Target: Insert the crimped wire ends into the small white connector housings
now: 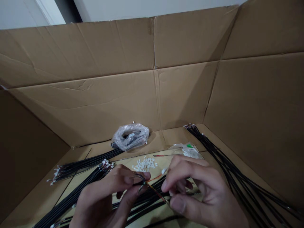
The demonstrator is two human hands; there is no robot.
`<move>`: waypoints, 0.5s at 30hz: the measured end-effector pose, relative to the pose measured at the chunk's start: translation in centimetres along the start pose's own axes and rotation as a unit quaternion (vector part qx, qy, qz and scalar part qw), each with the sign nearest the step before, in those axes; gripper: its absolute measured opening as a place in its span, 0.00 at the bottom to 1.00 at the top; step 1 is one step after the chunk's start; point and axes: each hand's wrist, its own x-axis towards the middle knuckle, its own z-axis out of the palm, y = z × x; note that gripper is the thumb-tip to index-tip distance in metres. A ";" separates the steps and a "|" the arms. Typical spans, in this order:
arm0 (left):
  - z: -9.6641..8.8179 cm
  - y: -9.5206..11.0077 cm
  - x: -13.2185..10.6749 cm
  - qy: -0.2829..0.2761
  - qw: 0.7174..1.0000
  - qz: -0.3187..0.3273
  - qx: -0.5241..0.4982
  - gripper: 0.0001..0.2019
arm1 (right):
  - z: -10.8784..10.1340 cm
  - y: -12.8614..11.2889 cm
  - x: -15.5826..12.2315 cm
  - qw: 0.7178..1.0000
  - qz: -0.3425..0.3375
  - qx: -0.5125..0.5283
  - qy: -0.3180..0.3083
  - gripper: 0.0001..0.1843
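Between the thumb and fingers of my left hand [114,193], a thin black cable [140,177] is pinched close to its end. Thin red, yellow and dark wires [155,191] fan out of it toward the right. The fingers of my right hand [194,193] are curled, and its thumb tip meets the wire ends, which carry small metal tips. How the other right fingers touch the wires is partly hidden. Just beyond the right fingertips sits a small white connector [163,171]. Under both hands lie more black cables [144,202].
Cardboard walls [106,98] surround the work surface. White connectors [145,164] form a loose pile, with a clear bag [192,152] to its right. A plastic-wrapped coil [130,136] stands behind. Black cable bundles lie left [78,186] and right [228,171].
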 end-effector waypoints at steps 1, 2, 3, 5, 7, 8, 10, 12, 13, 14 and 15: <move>0.0 0.0 0.0 -0.003 1.000 -0.002 0.002 0.18 | 0.0 0.0 0.0 1.000 -0.001 0.006 -0.005 0.04; 0.0 0.0 0.0 -0.006 1.000 -0.003 0.003 0.18 | 0.0 0.1 0.0 1.000 0.000 0.009 -0.006 0.04; 0.0 0.0 0.1 -0.010 1.000 -0.005 0.007 0.19 | 0.0 0.1 0.0 1.000 0.002 0.011 -0.003 0.04; -0.1 0.1 0.1 -0.006 1.000 -0.010 0.005 0.18 | 0.0 0.2 -0.1 1.000 0.007 0.010 0.006 0.04; 0.0 0.0 0.0 0.008 1.000 -0.007 0.004 0.18 | 0.0 0.2 -0.2 1.000 0.003 0.003 0.006 0.06; 0.0 0.0 -0.1 0.018 1.000 -0.006 0.006 0.17 | 0.0 0.2 -0.3 1.000 0.000 0.000 0.001 0.07; 0.1 -0.1 -0.3 0.031 0.999 0.000 0.013 0.17 | 0.1 0.3 -0.3 1.000 -0.009 -0.005 -0.001 0.07; 0.3 0.0 -0.4 0.034 0.999 0.000 0.023 0.17 | 0.2 0.3 -0.2 1.000 -0.021 -0.003 0.010 0.05; 0.4 0.1 -0.4 0.035 0.999 0.001 0.025 0.17 | 0.2 0.3 -0.1 0.999 -0.030 -0.001 0.013 0.05; 0.4 0.2 -0.4 0.038 0.999 -0.005 0.026 0.17 | 0.2 0.3 -0.1 0.999 -0.037 0.000 0.014 0.05; 0.4 0.3 -0.3 0.043 0.999 -0.013 0.024 0.16 | 0.3 0.3 0.0 0.999 -0.043 -0.002 0.009 0.05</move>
